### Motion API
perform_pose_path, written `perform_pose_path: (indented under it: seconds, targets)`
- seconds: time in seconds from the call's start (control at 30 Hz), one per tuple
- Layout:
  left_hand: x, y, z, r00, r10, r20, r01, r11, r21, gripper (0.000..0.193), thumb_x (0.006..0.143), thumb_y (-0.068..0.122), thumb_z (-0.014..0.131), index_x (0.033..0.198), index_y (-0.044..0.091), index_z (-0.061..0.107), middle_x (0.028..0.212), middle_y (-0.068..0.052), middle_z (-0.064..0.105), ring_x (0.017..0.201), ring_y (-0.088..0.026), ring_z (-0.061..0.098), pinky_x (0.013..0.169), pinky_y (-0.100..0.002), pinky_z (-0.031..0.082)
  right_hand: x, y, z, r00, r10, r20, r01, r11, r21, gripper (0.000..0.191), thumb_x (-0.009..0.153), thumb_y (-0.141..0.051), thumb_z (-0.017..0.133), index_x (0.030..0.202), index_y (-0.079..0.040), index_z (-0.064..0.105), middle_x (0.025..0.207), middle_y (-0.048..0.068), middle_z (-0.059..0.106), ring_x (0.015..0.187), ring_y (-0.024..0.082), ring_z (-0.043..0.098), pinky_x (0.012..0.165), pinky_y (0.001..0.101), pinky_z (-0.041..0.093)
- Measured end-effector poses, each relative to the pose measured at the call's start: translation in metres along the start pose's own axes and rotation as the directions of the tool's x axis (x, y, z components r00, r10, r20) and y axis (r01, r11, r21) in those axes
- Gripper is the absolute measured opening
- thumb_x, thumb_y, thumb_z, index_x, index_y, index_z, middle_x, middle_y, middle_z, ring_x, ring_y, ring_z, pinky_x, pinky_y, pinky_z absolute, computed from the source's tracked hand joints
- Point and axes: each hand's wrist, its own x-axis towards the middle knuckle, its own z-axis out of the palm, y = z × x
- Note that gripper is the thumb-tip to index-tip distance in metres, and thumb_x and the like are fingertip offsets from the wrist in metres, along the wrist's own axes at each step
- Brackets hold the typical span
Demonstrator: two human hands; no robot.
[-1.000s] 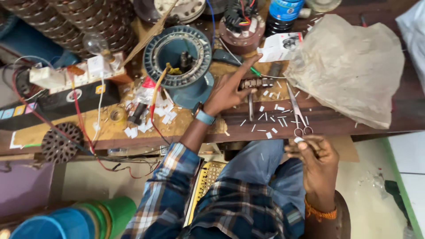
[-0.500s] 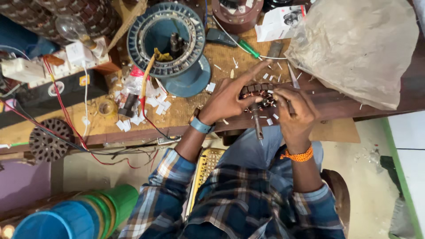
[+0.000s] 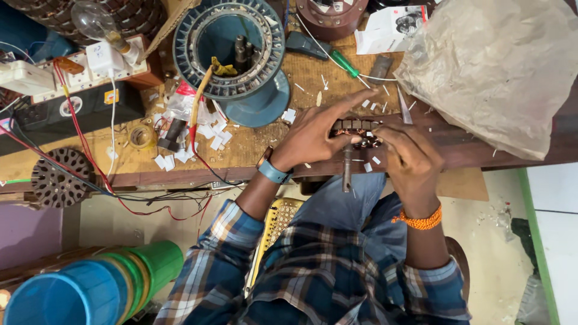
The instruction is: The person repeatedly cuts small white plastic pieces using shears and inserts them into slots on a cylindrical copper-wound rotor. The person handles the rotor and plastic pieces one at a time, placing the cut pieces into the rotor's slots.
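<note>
Armature [image 3: 356,131] with copper windings sits right at the front edge of the wooden workbench [image 3: 253,144], its steel shaft [image 3: 347,168] poking down past the edge toward the lap. Sweeping from the left: a light bulb [image 3: 90,19] on a switchboard [image 3: 72,69], a black box [image 3: 78,108], then the big blue motor stator [image 3: 232,51] with paper scraps [image 3: 211,129] strewn below it. Now the left hand [image 3: 313,133], fingers spread, cups the armature's left side; the right hand [image 3: 408,161] pinches in on its right side, fingers closed on it. Further right, a green-handled screwdriver [image 3: 344,63] and a crumpled plastic bag [image 3: 500,66].
</note>
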Motion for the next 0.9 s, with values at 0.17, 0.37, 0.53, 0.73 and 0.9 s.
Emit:
perform_pose_path:
  seconds: [0.17, 0.37, 0.53, 0.73, 0.9]
  targets:
    - [0.001, -0.001, 0.002, 0.999, -0.049, -0.011, 0.049, 0.999, 0.0, 0.059, 0.088, 0.021, 0.08, 0.142, 0.021, 0.056, 0.137, -0.009, 0.069, 0.119, -0.03, 0.073, 0.103, -0.043, 0.057, 0.004, 0.0, 0.001, 0.997, -0.081, -0.002, 0.081, 0.994, -0.068, 0.028, 0.088, 0.012, 0.068, 0.111, -0.002, 0.073, 0.11, 0.014, 0.072, 0.101, 0.03, 0.07, 0.094, 0.0405, 0.056]
    - [0.003, -0.004, 0.01, 0.999, -0.026, -0.041, 0.027, 1.0, 0.007, 0.049, 0.088, 0.018, 0.078, 0.136, 0.019, 0.066, 0.125, -0.01, 0.075, 0.113, -0.03, 0.074, 0.1, -0.041, 0.057, 0.015, 0.001, -0.006, 0.998, -0.023, 0.055, 0.02, 0.998, 0.062, 0.019, 0.093, 0.006, 0.074, 0.11, -0.003, 0.074, 0.106, 0.012, 0.073, 0.095, 0.024, 0.071, 0.086, 0.0345, 0.055]
    - [0.007, -0.01, 0.014, 0.997, -0.061, -0.046, 0.062, 0.998, 0.02, 0.05, 0.086, 0.021, 0.079, 0.135, 0.022, 0.067, 0.126, -0.01, 0.075, 0.112, -0.028, 0.075, 0.101, -0.041, 0.057, 0.021, 0.003, -0.01, 0.992, 0.08, 0.095, -0.088, 0.993, 0.083, 0.019, 0.091, 0.004, 0.078, 0.108, -0.004, 0.077, 0.098, 0.01, 0.074, 0.086, 0.02, 0.069, 0.08, 0.0316, 0.053]
    - [0.01, -0.01, 0.011, 1.0, -0.004, 0.002, 0.004, 1.0, 0.0, 0.054, 0.09, 0.028, 0.076, 0.142, 0.022, 0.062, 0.13, -0.009, 0.074, 0.118, -0.029, 0.074, 0.104, -0.044, 0.056, 0.022, -0.001, -0.014, 0.988, 0.081, 0.131, -0.09, 0.994, 0.068, 0.02, 0.092, 0.004, 0.078, 0.11, -0.005, 0.078, 0.1, 0.009, 0.075, 0.086, 0.018, 0.07, 0.082, 0.0314, 0.053]
    - [0.007, -0.014, 0.003, 1.0, 0.009, 0.026, -0.004, 0.982, -0.188, 0.063, 0.096, 0.044, 0.069, 0.148, 0.012, 0.052, 0.128, -0.012, 0.073, 0.12, -0.029, 0.072, 0.107, -0.045, 0.053, 0.016, -0.004, -0.011, 0.985, 0.112, 0.128, -0.125, 0.987, 0.098, 0.021, 0.092, 0.001, 0.08, 0.112, -0.003, 0.076, 0.106, 0.011, 0.077, 0.092, 0.02, 0.074, 0.08, 0.0299, 0.056]
